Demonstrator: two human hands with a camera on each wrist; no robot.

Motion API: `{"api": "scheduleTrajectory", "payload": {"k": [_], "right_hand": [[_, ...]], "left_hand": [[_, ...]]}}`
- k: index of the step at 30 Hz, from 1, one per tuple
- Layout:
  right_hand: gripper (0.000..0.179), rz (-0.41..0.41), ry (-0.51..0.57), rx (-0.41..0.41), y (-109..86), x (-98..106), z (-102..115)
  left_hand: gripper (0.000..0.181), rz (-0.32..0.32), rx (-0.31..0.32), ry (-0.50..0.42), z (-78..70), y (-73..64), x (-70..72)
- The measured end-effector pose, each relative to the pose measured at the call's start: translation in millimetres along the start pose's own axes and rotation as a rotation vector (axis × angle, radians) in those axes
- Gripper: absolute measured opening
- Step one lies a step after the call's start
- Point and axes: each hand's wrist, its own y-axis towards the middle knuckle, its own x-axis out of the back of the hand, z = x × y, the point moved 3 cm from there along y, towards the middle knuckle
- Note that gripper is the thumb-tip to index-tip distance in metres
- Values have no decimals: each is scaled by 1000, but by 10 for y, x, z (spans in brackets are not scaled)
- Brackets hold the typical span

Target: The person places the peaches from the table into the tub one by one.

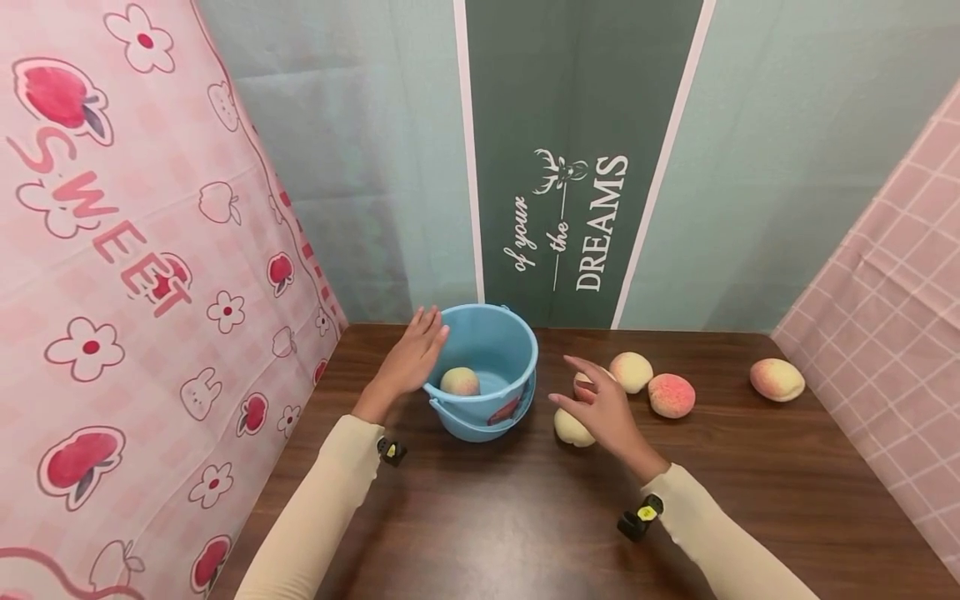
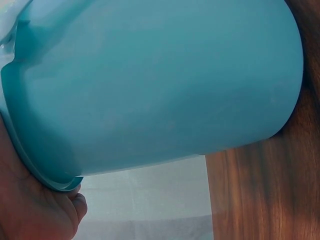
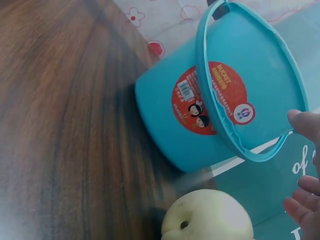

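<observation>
A light blue bucket [image 1: 491, 337] stands upright on the table with one peach [image 1: 460, 382] inside. My left hand [image 1: 408, 354] rests against the bucket's left rim, fingers straight; the left wrist view shows the palm [image 2: 35, 205] touching that rim. Right of the bucket, my right hand [image 1: 606, 412] holds nothing, its thumb and fingers spread apart. Below and beside it lie a pale peach [image 1: 572, 429] and a reddish one [image 1: 583, 390], both partly hidden by the hand. In the right wrist view the pale peach [image 3: 212, 217] sits near the bucket's labelled side.
Behind the right hand lie a yellowish peach [image 1: 632, 372] and a red peach [image 1: 672, 396]. Another peach [image 1: 777, 380] lies near the table's right edge. The bucket's handle [image 3: 205, 65] hangs down in front. Cloth curtains [image 1: 360, 167] border the brown wooden table [image 1: 480, 525].
</observation>
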Motion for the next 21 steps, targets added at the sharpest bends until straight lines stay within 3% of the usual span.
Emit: {"api": "scheduleTrajectory", "payload": {"k": [5, 13, 21], "right_hand": [[71, -8, 9, 8, -84, 21, -72], [71, -34, -61, -2, -247, 51, -222], [70, -40, -56, 30, -352, 41, -340]], "left_hand": [[77, 14, 8, 13, 10, 6, -3], [76, 25, 6, 23, 2, 7, 15], [74, 67, -9, 114, -6, 22, 12]]}}
